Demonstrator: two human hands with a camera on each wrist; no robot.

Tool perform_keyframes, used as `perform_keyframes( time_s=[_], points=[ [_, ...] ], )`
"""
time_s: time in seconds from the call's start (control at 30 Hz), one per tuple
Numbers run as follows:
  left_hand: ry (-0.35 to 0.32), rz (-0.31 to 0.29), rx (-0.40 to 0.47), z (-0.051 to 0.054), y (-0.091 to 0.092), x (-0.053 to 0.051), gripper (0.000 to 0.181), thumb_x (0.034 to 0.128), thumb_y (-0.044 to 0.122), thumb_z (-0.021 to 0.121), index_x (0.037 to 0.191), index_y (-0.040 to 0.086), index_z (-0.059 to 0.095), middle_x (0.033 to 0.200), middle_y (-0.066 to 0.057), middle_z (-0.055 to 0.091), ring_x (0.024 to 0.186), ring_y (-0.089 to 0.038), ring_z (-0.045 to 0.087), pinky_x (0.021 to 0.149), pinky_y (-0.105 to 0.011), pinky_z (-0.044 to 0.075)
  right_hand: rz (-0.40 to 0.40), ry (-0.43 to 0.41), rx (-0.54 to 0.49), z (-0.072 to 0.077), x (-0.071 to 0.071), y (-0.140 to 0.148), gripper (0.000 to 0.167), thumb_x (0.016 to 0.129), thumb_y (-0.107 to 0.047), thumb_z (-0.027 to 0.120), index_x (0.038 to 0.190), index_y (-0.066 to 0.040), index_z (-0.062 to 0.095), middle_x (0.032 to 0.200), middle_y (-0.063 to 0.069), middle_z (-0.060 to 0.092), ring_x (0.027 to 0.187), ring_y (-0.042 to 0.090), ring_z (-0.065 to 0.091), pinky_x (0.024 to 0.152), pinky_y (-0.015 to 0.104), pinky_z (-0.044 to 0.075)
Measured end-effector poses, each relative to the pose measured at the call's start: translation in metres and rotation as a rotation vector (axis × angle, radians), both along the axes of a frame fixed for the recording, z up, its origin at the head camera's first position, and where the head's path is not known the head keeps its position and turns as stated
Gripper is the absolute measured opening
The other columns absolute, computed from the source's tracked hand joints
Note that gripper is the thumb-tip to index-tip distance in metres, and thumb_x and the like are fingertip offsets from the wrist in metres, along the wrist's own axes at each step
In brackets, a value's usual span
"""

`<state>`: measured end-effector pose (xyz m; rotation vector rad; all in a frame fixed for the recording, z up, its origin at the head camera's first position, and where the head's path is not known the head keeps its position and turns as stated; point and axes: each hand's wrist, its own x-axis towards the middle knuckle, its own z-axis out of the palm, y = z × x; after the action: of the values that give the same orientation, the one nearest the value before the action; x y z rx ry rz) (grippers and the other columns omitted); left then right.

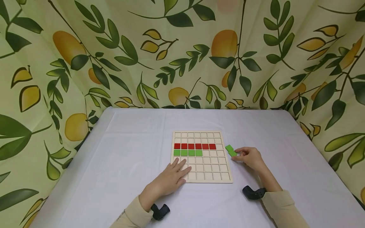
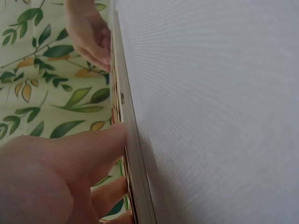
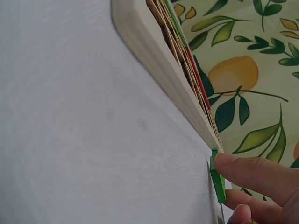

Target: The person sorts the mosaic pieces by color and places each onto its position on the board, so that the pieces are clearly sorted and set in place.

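Observation:
A pale wooden grid board [image 1: 208, 168] lies on the table, with a row of red tiles [image 1: 191, 146] and below it a shorter row of green tiles [image 1: 188, 153]. My left hand [image 1: 169, 178] rests on the board's lower left part, fingers spread; in the left wrist view its thumb [image 2: 105, 144] touches the board's edge. Just right of the board, loose green tiles [image 1: 229, 148] lie close together. My right hand [image 1: 251, 157] pinches the nearer one between thumb and finger; the right wrist view shows this green tile [image 3: 217, 184] at the fingertips, low by the table.
A white cloth [image 1: 128, 136] covers the table. Behind and at both sides hangs a curtain [image 1: 182, 63] with a leaf and fruit print. Dark devices are worn at the left wrist [image 1: 160, 212] and the right wrist [image 1: 253, 193].

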<state>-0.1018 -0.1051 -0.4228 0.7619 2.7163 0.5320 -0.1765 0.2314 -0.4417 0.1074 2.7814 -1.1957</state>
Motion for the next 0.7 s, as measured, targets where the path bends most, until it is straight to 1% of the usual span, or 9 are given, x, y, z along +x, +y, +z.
perform_keyframes(
  time_s=[0.37, 0.7],
  points=[
    [0.007, 0.001, -0.002, -0.0013, 0.0007, -0.0003, 0.045, 0.1001, 0.025, 0.049, 0.145, 0.018, 0.046, 0.160, -0.010, 0.029, 0.150, -0.038, 0.021, 0.119, -0.057, 0.027, -0.030, -0.025, -0.015, 0.0011, 0.0016, -0.0021, 0.040, 0.077, -0.013, 0.078, 0.108, 0.009, 0.067, 0.063, -0.005, 0.045, 0.058, 0.007, 0.039, 0.048, 0.019, 0.032],
    [0.015, -0.006, -0.004, 0.0014, 0.0005, 0.0003, 0.045, 0.1002, 0.024, 0.048, 0.145, 0.017, 0.045, 0.160, -0.011, 0.029, 0.150, -0.039, 0.022, 0.118, -0.058, 0.027, -0.041, 0.000, 0.000, 0.0018, 0.0017, -0.0029, 0.038, 0.077, -0.013, 0.077, 0.106, 0.009, 0.068, 0.062, -0.006, 0.043, 0.059, 0.007, 0.039, 0.050, 0.020, 0.031]
  ],
)
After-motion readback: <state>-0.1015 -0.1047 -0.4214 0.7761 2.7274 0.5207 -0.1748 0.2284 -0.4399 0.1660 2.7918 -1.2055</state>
